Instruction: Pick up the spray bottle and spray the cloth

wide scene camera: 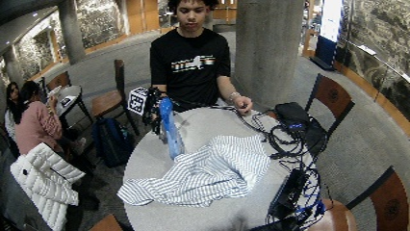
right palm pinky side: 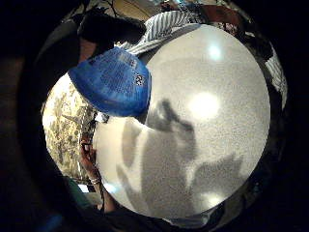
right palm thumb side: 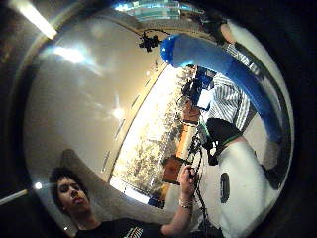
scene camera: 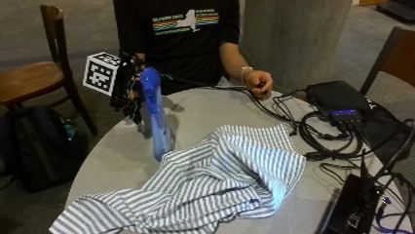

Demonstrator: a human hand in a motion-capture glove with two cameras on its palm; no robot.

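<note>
A tall blue spray bottle (scene camera: 156,122) stands upright at the left of the round grey table (scene camera: 117,161), its base right at the edge of the striped cloth (scene camera: 220,180). Whether the base touches the table I cannot tell. My gloved right hand (scene camera: 129,92) grips the bottle near its top, from the side towards the person. In the little finger side palm view the bottle (right palm pinky side: 113,82) fills the space close to the palm, above the table (right palm pinky side: 207,145). The thumb side palm view shows the bottle (right palm thumb side: 223,62) running across beside the cloth (right palm thumb side: 225,99). The cloth lies crumpled across the table's near half.
The bare left hand (scene camera: 258,83) rests on cables (scene camera: 292,117) at the table's far edge. A black box (scene camera: 334,100) and another black device (scene camera: 350,209) sit at the right. A wooden chair (scene camera: 39,73) and a dark backpack (scene camera: 39,141) stand left of the table.
</note>
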